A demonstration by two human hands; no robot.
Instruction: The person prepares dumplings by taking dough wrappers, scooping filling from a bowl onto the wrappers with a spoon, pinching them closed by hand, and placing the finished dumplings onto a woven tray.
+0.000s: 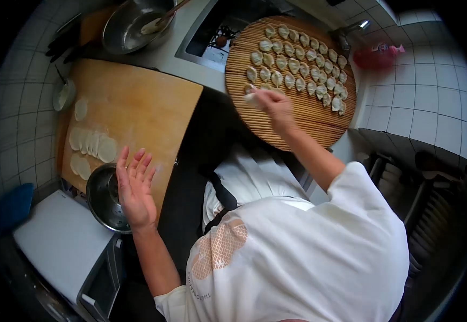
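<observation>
My right hand [274,109] is over the near left part of a round bamboo tray [319,129], its fingers closed on a pale dumpling [252,100]. Rows of pleated dumplings [294,66] cover much of that tray, and a few lie partly behind my fingers. Palm up, with fingers apart and nothing in them, my left hand [136,192] is above the edge of a metal bowl [98,194], hiding part of it. Just beyond that bowl, several round dough wrappers [106,149] lie on a wooden board [147,102], some overlapping in a row.
Behind the board stands a large metal bowl [126,33] with a spatula [155,24] in it. The tray rests across a sink [204,45], near a faucet [354,27] and a pink bottle [377,56]. A small bowl [64,95] sits by the left wall, and a white appliance [61,241] below.
</observation>
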